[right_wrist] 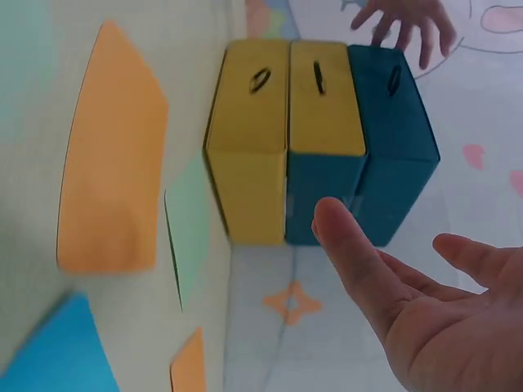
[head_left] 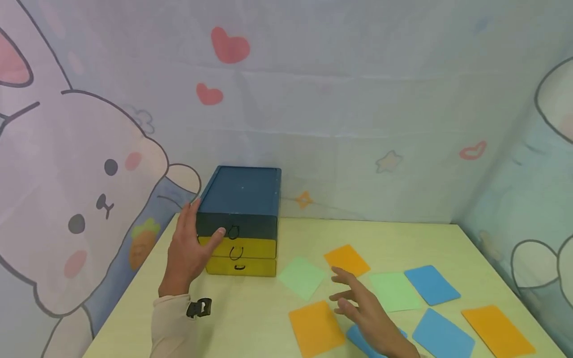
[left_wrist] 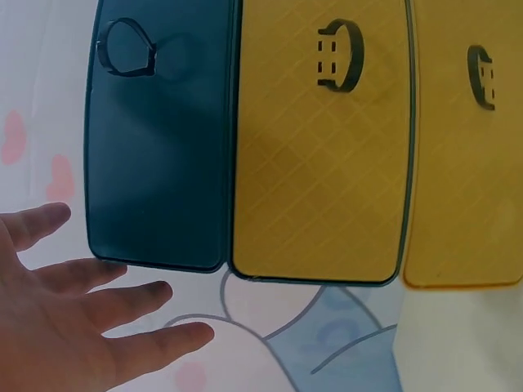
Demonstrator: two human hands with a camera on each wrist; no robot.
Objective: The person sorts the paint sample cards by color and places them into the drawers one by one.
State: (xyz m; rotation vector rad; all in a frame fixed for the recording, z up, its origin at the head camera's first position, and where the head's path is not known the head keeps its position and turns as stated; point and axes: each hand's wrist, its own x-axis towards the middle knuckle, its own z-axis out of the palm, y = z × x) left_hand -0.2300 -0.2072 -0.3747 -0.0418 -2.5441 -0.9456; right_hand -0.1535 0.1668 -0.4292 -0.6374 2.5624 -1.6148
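Note:
A stack of drawers (head_left: 239, 191) stands on the left part of the table: a dark teal drawer (left_wrist: 159, 171) on top and two yellow drawers (head_left: 241, 266) under it. Each front carries a small black loop handle (left_wrist: 347, 55). My left hand (head_left: 188, 253), fingers spread, is at the stack's front left corner; the left wrist view shows it holding nothing. Whether it touches the side cannot be told. Over the coloured sheets hovers my right hand (head_left: 367, 313), its fingers loosely extended and holding nothing. It partly covers a blue sheet (head_left: 358, 340).
Scattered over the right side of the table (head_left: 250, 318) lie orange sheets (head_left: 315, 328), pale green sheets (head_left: 302, 278) and blue sheets (head_left: 431, 284). Behind the table hangs a printed cloth (head_left: 340, 109) with hearts and a rabbit.

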